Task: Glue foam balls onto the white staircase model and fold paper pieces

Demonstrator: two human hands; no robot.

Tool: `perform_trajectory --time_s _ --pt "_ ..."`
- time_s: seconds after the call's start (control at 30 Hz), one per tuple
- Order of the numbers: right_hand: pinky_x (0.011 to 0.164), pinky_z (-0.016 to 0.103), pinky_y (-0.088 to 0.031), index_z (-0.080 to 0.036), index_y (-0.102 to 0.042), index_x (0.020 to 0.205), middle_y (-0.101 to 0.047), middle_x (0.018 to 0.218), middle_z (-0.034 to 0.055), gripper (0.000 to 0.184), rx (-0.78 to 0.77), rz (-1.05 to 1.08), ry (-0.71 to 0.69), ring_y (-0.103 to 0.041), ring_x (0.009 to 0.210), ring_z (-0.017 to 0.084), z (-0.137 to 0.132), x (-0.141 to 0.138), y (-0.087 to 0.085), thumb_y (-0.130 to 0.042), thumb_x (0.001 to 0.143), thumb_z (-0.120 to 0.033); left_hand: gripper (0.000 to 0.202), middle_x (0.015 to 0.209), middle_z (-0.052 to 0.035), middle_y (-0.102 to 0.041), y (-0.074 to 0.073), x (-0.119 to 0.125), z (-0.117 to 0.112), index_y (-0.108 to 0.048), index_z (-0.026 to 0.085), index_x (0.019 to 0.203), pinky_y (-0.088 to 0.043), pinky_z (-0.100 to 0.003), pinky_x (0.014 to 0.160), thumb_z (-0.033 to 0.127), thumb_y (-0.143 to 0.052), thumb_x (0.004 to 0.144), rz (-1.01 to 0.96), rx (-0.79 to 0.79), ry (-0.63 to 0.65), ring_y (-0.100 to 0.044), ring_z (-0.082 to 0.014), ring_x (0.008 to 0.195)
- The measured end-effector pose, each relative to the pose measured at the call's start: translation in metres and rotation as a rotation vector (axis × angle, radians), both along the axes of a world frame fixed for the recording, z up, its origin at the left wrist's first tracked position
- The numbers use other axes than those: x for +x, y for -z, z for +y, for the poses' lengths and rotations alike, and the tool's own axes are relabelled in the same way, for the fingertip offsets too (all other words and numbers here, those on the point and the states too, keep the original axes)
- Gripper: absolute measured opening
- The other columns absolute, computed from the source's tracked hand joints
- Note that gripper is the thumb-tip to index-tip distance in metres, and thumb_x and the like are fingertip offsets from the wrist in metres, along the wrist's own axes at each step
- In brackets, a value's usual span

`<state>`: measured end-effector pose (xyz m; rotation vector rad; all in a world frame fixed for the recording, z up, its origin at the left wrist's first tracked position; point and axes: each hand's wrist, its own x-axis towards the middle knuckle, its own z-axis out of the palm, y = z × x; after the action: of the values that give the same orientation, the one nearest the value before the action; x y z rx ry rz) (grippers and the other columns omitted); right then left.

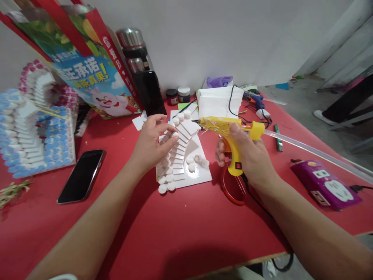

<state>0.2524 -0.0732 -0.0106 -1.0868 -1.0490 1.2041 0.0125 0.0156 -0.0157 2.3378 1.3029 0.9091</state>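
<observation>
Pointing left, glue gun (217, 125) level in clenched right hand (247, 155), left hand (150, 146) half-curled, touching staircase model (179, 157)

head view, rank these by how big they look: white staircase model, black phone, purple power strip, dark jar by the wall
1. white staircase model, partly behind the left hand
2. black phone and purple power strip: look alike, not ranked
3. dark jar, smallest, though farthest from the camera

My right hand (247, 153) grips the yellow glue gun (230, 132), nozzle aimed at the white spiral staircase model (179, 155); my left hand (151, 142) steadies its steps, fingers (170, 140) touching, on the red bench (175, 233).
</observation>
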Motion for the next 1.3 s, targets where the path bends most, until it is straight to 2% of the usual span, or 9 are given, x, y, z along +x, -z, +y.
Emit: perform_trajectory --time_s 0.2,0.33,0.43,0.6,0.8,0.9,1.03,1.13,1.3 --pt "0.045 0.026 -0.047 -0.019 -0.065 0.073 -0.063 0.059 0.0002 0.047 0.017 0.012 0.029 -0.059 0.047 0.013 0.001 0.000 -0.001 -0.062 0.095 -0.060 0.020 0.134 -0.0104 -0.056 -0.003 0.007 -0.010 -0.071 0.022 0.108 -0.042 -0.050 0.114 0.028 -0.069 0.090 -0.042 0.213 0.035 -0.054 -0.0285 0.131" --pt "0.045 0.027 -0.046 -0.020 -0.065 0.075 -0.062 0.064 -0.0004 0.043 0.062 0.060 0.124 -0.060 0.050 0.013 0.001 0.000 -0.004 -0.064 0.095 -0.058 0.008 0.109 -0.0082 -0.064 -0.005 0.024 -0.035 -0.070 0.021 0.099 -0.052 -0.043 0.096 0.020 -0.065 0.093 -0.019 0.392 0.050 -0.061 -0.0248 0.108" --pt "0.045 0.026 -0.045 -0.021 -0.064 0.075 -0.062 0.064 -0.0006 0.041 0.087 0.071 0.179 -0.060 0.051 0.012 0.002 0.001 -0.006 -0.064 0.096 -0.057 0.017 0.102 -0.0108 -0.068 -0.001 0.040 -0.052 -0.068 0.015 0.103 -0.054 -0.036 0.081 0.016 -0.051 0.100 0.203 0.265 0.375 -0.065 -0.0226 0.096" --pt "0.047 0.027 -0.048 -0.022 -0.064 0.069 -0.061 0.063 0.0012 0.050 0.082 0.046 0.162 -0.062 0.054 0.014 0.004 0.002 -0.003 -0.058 0.097 -0.063 0.029 0.107 -0.0131 -0.069 0.004 0.057 -0.060 -0.068 0.012 0.112 -0.052 -0.040 0.077 0.005 -0.046 0.093 0.538 0.217 0.499 -0.061 -0.0278 0.094" --pt "0.047 0.029 -0.045 -0.023 -0.065 0.070 -0.061 0.065 0.0017 0.048 0.044 0.012 0.150 -0.064 0.056 0.015 0.002 0.004 -0.004 -0.061 0.095 -0.064 0.030 0.093 -0.0132 -0.068 0.005 0.061 -0.055 -0.071 0.011 0.104 -0.050 -0.043 0.077 0.004 -0.043 0.094 0.625 0.190 0.597 -0.058 -0.0292 0.089" --pt "0.046 0.030 -0.044 -0.023 -0.065 0.071 -0.061 0.067 0.0019 0.046 0.040 0.023 0.144 -0.062 0.054 0.016 0.001 0.004 -0.007 -0.061 0.096 -0.061 0.031 0.103 -0.0164 -0.071 0.004 0.057 -0.058 -0.073 0.012 0.108 -0.051 -0.045 0.083 0.008 -0.045 0.097 0.373 0.035 0.582 -0.061 -0.0302 0.096" --pt "0.047 0.030 -0.045 -0.021 -0.065 0.071 -0.060 0.066 0.0013 0.046 0.056 0.040 0.139 -0.060 0.053 0.015 0.000 0.003 -0.007 -0.061 0.097 -0.059 0.024 0.102 -0.0074 -0.076 0.001 0.041 -0.062 -0.076 0.023 0.117 -0.056 -0.032 0.078 0.026 -0.065 0.097 -0.527 -0.590 0.334 -0.069 -0.0198 0.088" --pt "0.048 0.029 -0.048 -0.020 -0.067 0.074 -0.063 0.068 0.0014 0.044 0.045 0.063 0.096 -0.061 0.053 0.014 0.000 0.002 -0.003 -0.062 0.096 -0.058 0.021 0.101 -0.0056 -0.078 0.001 0.027 -0.058 -0.080 0.021 0.107 -0.057 -0.021 0.076 0.019 -0.077 0.087 -1.075 -0.927 0.143 -0.072 -0.0130 0.085" --pt "0.052 0.029 -0.053 -0.022 -0.075 0.098 -0.073 0.079 0.0035 0.038 0.060 0.047 -0.128 -0.067 0.057 0.016 -0.002 -0.001 0.003 -0.059 0.098 -0.056 0.020 0.107 -0.0069 -0.080 -0.001 0.017 -0.055 -0.081 0.018 0.101 -0.059 -0.015 0.085 0.009 -0.076 0.084 -1.285 -1.001 0.092 -0.077 -0.0121 0.093"
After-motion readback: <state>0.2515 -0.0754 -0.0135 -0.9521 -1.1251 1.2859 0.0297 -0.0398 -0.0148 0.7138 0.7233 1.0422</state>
